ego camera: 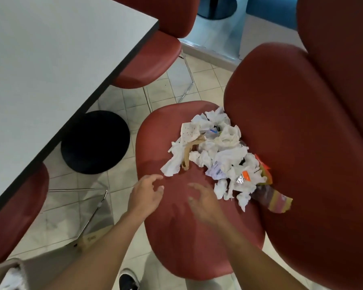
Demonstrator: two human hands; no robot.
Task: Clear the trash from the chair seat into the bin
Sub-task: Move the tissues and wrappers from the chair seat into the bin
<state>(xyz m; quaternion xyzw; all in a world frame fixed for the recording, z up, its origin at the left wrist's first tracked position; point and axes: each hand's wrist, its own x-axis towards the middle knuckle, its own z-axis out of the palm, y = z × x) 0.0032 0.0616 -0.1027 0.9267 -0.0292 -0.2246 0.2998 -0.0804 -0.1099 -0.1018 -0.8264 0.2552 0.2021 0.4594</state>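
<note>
Two bare hands over a red chair seat, near a heap of trash

Left to right: the grey table (50,59); the left hand (146,194), fingers loosely spread, holding nothing; the blurred right hand (205,200), fingers apart and empty, over the seat (176,237); the crumpled tissues and wrappers (218,155) piled against the backrest (302,143).

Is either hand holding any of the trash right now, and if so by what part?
Nothing is held. The left hand and the blurred right hand hover empty over the chair seat, just short of the trash pile.
</note>
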